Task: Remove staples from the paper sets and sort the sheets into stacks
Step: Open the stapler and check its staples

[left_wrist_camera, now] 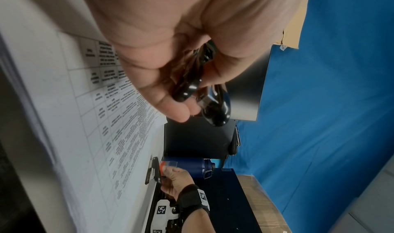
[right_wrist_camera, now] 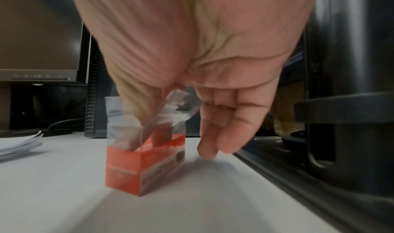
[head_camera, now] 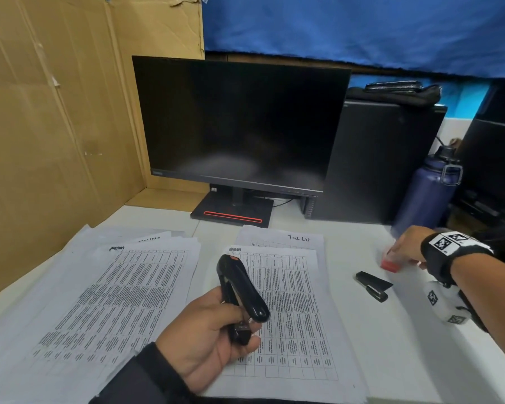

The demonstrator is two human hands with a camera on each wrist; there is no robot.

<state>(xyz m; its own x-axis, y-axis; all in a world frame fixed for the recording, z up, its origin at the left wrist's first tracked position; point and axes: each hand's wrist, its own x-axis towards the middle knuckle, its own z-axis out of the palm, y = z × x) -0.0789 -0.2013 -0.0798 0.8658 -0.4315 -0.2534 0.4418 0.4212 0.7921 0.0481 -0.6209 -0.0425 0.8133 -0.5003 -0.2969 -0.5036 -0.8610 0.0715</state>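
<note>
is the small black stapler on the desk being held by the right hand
No, the small black stapler lies alone on the desk, while the right hand reaches into a red box beside it.

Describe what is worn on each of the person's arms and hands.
The left hand is bare, with a dark sleeve reaching the wrist. The right hand is bare too; its wrist carries a black strap with white square black-patterned marker tags, and a white marker-covered block hangs beneath the forearm. No sleeve shows on that forearm.
</note>
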